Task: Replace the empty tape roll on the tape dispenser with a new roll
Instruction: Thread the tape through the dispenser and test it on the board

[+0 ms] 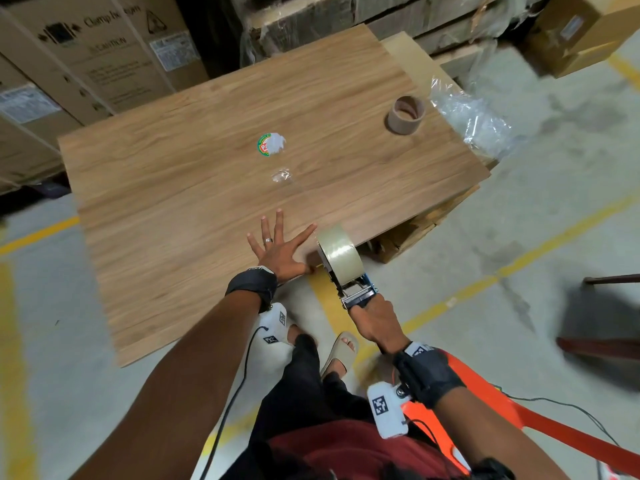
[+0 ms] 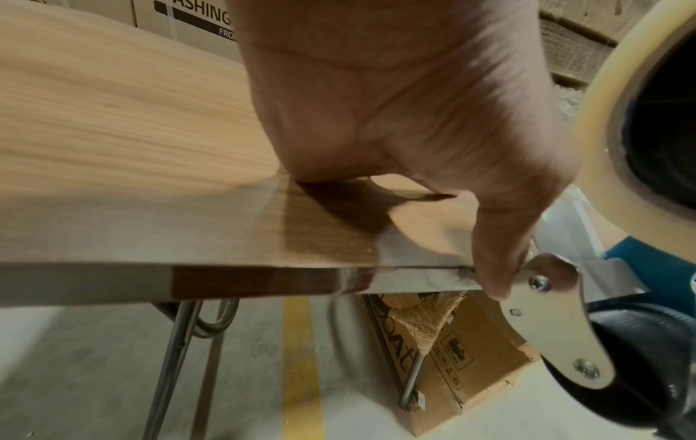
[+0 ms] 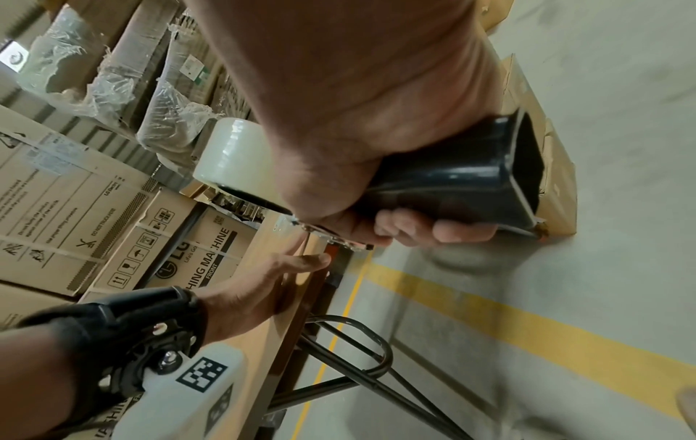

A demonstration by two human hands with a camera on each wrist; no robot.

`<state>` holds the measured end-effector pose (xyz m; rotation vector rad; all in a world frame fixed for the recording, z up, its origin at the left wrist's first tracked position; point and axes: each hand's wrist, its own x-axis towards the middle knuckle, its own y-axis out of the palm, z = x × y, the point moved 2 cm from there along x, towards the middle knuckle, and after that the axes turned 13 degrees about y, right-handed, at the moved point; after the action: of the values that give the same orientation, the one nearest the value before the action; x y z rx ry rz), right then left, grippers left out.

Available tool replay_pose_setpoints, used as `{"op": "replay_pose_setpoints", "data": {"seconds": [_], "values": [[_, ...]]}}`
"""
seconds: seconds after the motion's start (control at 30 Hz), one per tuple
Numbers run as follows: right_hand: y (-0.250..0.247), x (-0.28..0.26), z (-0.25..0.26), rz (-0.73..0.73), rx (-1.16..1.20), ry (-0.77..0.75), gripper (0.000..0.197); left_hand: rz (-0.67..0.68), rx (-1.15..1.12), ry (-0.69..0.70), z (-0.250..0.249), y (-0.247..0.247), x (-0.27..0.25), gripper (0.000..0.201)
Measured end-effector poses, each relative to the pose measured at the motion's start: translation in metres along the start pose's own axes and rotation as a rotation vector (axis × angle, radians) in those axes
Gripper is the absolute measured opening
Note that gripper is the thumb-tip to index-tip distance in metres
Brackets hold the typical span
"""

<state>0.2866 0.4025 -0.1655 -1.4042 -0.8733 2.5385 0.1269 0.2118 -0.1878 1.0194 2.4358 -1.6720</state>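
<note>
A tape dispenser (image 1: 349, 282) carrying a full clear roll (image 1: 341, 256) sits at the near right edge of the wooden table (image 1: 207, 150). My right hand (image 1: 374, 320) grips its black handle (image 3: 452, 175). My left hand (image 1: 282, 247) lies flat on the tabletop just left of the roll, fingers spread. In the left wrist view its thumb (image 2: 493, 268) hangs over the table edge against the dispenser's metal plate (image 2: 557, 327). The empty brown cardboard core (image 1: 405, 115) stands on the far right of the table, away from both hands.
A round label (image 1: 271, 144) and a clear plastic scrap (image 1: 282, 175) lie mid-table. Crumpled plastic wrap (image 1: 467, 123) hangs off the right edge. Stacked cartons (image 1: 86, 57) stand behind; a box (image 2: 452, 357) sits below. An orange chair (image 1: 519, 420) is at my right.
</note>
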Motion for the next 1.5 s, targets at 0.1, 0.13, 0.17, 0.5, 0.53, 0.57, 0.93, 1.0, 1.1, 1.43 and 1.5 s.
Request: {"op": "replay_pose_setpoints", "data": {"seconds": [0.1, 0.13, 0.17, 0.5, 0.53, 0.57, 0.93, 1.0, 1.1, 1.43, 1.5], "values": [[0.001, -0.001, 0.001, 0.000, -0.009, 0.014, 0.015, -0.002, 0.000, 0.000, 0.001, 0.001, 0.000, 0.109], [0.001, -0.002, 0.001, 0.000, -0.006, 0.015, 0.016, -0.005, 0.001, 0.002, 0.002, 0.001, 0.000, 0.108], [0.000, -0.003, 0.003, 0.000, -0.007, 0.020, 0.016, -0.007, 0.004, 0.007, 0.002, 0.001, 0.000, 0.108], [0.000, -0.011, 0.004, -0.035, -0.041, 0.092, 0.020, -0.007, -0.008, 0.006, -0.002, -0.002, -0.002, 0.103], [0.000, -0.011, 0.005, -0.036, -0.043, 0.097, 0.022, -0.005, -0.012, 0.006, -0.002, -0.003, -0.002, 0.102], [0.000, -0.012, 0.006, -0.036, -0.049, 0.097, 0.024, -0.004, -0.018, 0.006, -0.002, -0.003, -0.002, 0.101], [-0.008, -0.014, -0.009, -0.011, -0.112, 0.058, 0.017, 0.032, -0.031, -0.025, -0.004, -0.005, -0.001, 0.099], [-0.011, -0.011, -0.012, 0.002, -0.114, 0.021, 0.020, 0.042, -0.026, -0.025, -0.004, -0.006, 0.000, 0.103], [-0.019, -0.010, -0.018, 0.008, -0.100, 0.004, 0.022, 0.051, -0.021, -0.033, -0.005, -0.006, 0.000, 0.109], [-0.079, -0.026, -0.019, -0.180, 0.141, -0.094, 0.015, 0.045, -0.015, -0.047, -0.008, -0.011, -0.001, 0.110], [-0.091, -0.026, -0.011, -0.226, 0.172, -0.109, 0.017, 0.046, -0.012, -0.051, -0.010, -0.013, -0.002, 0.110]]}}
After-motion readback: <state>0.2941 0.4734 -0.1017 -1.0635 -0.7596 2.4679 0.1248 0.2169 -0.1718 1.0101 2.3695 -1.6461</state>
